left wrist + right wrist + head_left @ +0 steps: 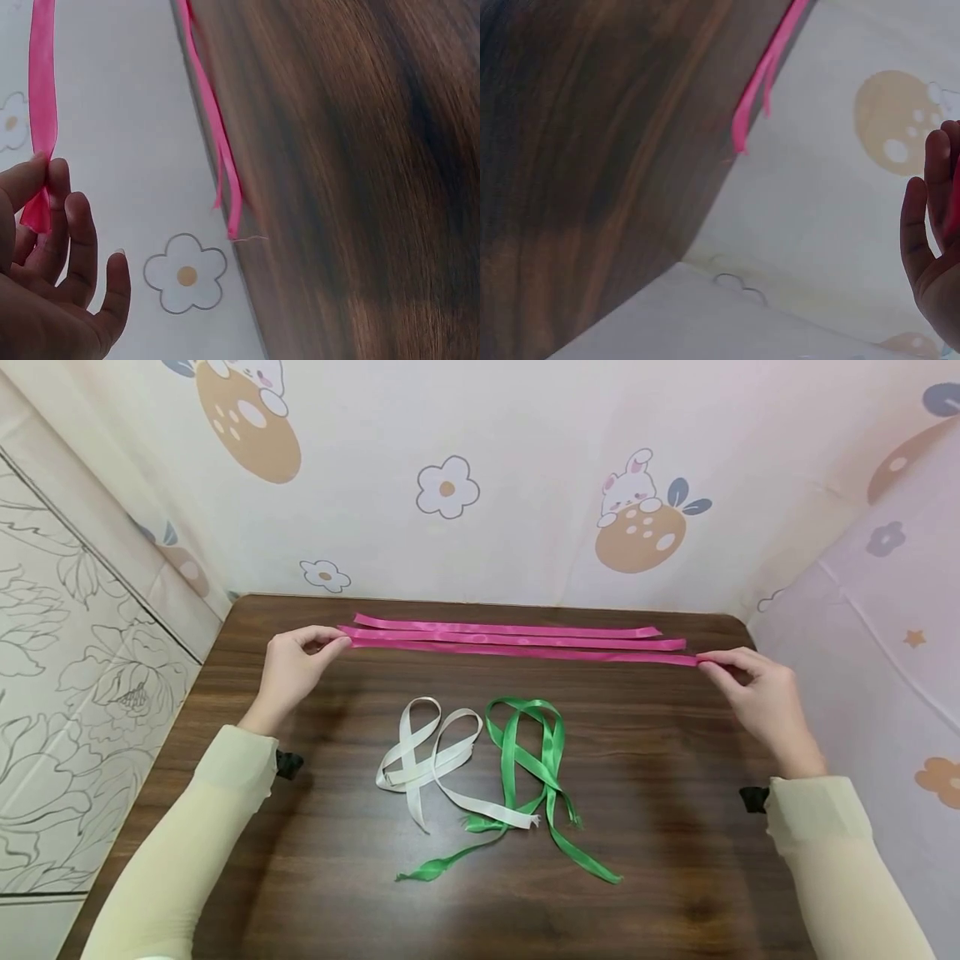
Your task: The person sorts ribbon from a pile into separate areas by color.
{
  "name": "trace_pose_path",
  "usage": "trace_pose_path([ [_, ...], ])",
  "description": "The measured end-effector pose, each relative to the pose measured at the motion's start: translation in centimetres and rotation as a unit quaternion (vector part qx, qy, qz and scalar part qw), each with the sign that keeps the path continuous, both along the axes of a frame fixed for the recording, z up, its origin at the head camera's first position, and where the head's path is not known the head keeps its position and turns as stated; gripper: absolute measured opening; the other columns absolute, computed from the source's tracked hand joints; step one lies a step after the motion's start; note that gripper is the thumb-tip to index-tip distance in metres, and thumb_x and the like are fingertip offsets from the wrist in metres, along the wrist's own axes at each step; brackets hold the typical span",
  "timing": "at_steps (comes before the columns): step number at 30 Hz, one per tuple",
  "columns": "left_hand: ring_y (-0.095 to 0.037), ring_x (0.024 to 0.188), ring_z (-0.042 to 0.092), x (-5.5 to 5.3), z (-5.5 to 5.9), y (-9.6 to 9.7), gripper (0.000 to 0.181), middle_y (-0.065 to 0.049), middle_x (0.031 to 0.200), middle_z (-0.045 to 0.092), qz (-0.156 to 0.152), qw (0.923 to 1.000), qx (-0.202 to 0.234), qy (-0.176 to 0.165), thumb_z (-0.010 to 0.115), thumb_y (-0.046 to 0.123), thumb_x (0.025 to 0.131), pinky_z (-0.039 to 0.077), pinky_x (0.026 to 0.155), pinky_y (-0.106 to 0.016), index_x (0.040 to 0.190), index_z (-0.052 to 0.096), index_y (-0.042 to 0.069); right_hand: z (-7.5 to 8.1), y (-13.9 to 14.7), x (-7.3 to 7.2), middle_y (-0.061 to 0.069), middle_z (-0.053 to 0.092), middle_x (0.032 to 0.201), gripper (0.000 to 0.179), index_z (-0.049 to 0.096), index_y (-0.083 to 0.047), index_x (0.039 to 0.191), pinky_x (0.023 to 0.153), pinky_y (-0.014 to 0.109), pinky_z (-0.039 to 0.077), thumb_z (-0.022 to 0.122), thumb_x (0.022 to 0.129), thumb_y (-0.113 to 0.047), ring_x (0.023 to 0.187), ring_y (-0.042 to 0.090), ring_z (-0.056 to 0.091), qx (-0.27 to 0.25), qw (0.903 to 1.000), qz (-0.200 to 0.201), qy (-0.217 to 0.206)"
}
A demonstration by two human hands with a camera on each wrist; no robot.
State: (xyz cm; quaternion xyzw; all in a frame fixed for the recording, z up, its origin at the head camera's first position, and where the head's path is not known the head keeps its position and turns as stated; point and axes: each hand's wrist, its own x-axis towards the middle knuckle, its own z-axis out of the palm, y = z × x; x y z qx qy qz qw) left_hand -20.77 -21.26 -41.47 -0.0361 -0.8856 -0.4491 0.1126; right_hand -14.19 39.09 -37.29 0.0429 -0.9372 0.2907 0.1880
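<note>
Head view: long, flat, pink satin ribbon (525, 651) pinched by bare left hand (296, 664) at nine o'clock, bare right hand (765, 697) at three; tension should be evenly applied, twists avoided.

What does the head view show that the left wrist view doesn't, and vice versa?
Head only: looped white fabric ribbon, looped green satin ribbon, right grip.
Left wrist only: a fine loose pink thread at a lying pink satin ribbon's end, and the little finger of the left grip, standing apart.
Both: the left grip, the flat pink satin ribbon it pinches, other pink ribbons, the brown wooden table.
</note>
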Motion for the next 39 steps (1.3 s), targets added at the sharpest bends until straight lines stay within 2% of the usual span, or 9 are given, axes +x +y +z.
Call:
trace_pose_path([
  [5, -0.003, 0.074, 0.055, -0.8, -0.7, 0.0, 0.03, -0.014, 0.094, 0.076, 0.001, 0.9998, -0.012, -0.017, 0.077, 0.036, 0.094, 0.042, 0.065, -0.013, 0.107, 0.08, 0.009, -1.0, 1.2, -0.7, -0.049, 0.051, 0.09, 0.025, 0.078, -0.009, 0.114, 0.065, 0.005, 0.037, 0.074, 0.097, -0.026, 0.077, -0.013, 0.047, 0.01, 0.9982, -0.027, -0.053],
  [8, -0.005, 0.076, 0.056, -1.3, -1.4, -0.1, 0.032, -0.015, 0.097, 0.077, -0.003, 0.9992, -0.016, -0.038, 0.077, 0.037, 0.093, 0.043, 0.066, -0.013, 0.108, 0.08, 0.01, -1.8, 1.9, -1.2, -0.043, 0.054, 0.091, 0.03, 0.077, -0.01, 0.116, 0.064, 0.007, 0.039, 0.072, 0.097, -0.033, 0.078, -0.014, 0.047, 0.013, 0.9952, -0.041, -0.088],
  [10, -0.005, 0.079, 0.057, -1.6, -1.9, 0.0, 0.031, -0.015, 0.1, 0.078, -0.004, 0.9987, -0.017, -0.049, 0.077, 0.037, 0.093, 0.044, 0.068, -0.013, 0.109, 0.08, 0.01, -2.4, 2.2, -1.6, -0.026, 0.068, 0.095, 0.034, 0.076, -0.01, 0.117, 0.064, 0.008, 0.04, 0.07, 0.098, -0.037, 0.078, -0.014, 0.047, 0.017, 0.9934, -0.046, -0.104],
  [12, -0.004, 0.08, 0.059, -1.8, -2.3, 0.1, 0.031, -0.014, 0.103, 0.079, -0.004, 0.9984, -0.017, -0.053, 0.077, 0.036, 0.093, 0.045, 0.071, -0.014, 0.109, 0.08, 0.01, -3.1, 2.5, -2.0, -0.002, 0.076, 0.102, 0.037, 0.076, -0.009, 0.118, 0.063, 0.01, 0.04, 0.069, 0.099, -0.04, 0.078, -0.013, 0.047, 0.021, 0.9917, -0.05, -0.117],
  [15, -0.006, 0.082, 0.06, -2.2, -2.8, 0.3, 0.03, -0.014, 0.103, 0.079, -0.004, 0.9984, -0.023, -0.052, 0.078, 0.035, 0.093, 0.045, 0.072, -0.015, 0.108, 0.08, 0.009, -4.0, 2.8, -2.7, 0.022, 0.074, 0.114, 0.042, 0.075, -0.008, 0.12, 0.063, 0.013, 0.041, 0.065, 0.1, -0.044, 0.077, -0.008, 0.048, 0.027, 0.9892, -0.059, -0.132],
  [22, -0.02, 0.089, 0.061, -3.3, -3.5, 0.6, 0.031, -0.016, 0.105, 0.079, -0.001, 0.9975, -0.035, -0.062, 0.076, 0.035, 0.094, 0.046, 0.074, -0.022, 0.11, 0.079, 0.008, -5.1, 3.1, -3.6, 0.025, 0.072, 0.121, 0.051, 0.071, -0.006, 0.126, 0.065, 0.014, 0.042, 0.059, 0.102, -0.049, 0.087, 0.009, 0.053, 0.019, 0.9819, -0.072, -0.174],
  [27, -0.022, 0.088, 0.062, -4.0, -3.7, 0.7, 0.032, -0.017, 0.104, 0.079, 0.008, 0.9972, -0.039, -0.063, 0.076, 0.036, 0.094, 0.046, 0.073, -0.024, 0.11, 0.08, 0.007, -5.7, 3.1, -4.4, 0.026, 0.069, 0.124, 0.053, 0.069, -0.004, 0.129, 0.066, 0.015, 0.042, 0.056, 0.103, -0.049, 0.096, 0.025, 0.055, 0.012, 0.9782, -0.082, -0.191],
  [35, -0.026, 0.09, 0.061, -4.7, -4.0, 0.8, 0.032, -0.019, 0.106, 0.078, 0.028, 0.9962, -0.045, -0.069, 0.077, 0.033, 0.094, 0.045, 0.074, -0.029, 0.108, 0.08, 0.005, -6.6, 2.8, -5.8, 0.029, 0.067, 0.126, 0.048, 0.068, -0.001, 0.126, 0.076, 0.028, 0.043, 0.057, 0.105, -0.042, 0.104, 0.034, 0.058, 0.015, 0.978, -0.086, -0.189],
  [39, -0.028, 0.092, 0.061, -5.0, -4.4, 0.7, 0.034, -0.019, 0.108, 0.078, 0.035, 0.9947, -0.049, -0.083, 0.076, 0.035, 0.094, 0.046, 0.076, -0.031, 0.11, 0.079, 0.005, -6.9, 2.5, -6.4, 0.031, 0.066, 0.128, 0.046, 0.067, 0.001, 0.127, 0.081, 0.039, 0.048, 0.056, 0.106, -0.039, 0.106, 0.038, 0.059, 0.017, 0.9778, -0.082, -0.192],
])
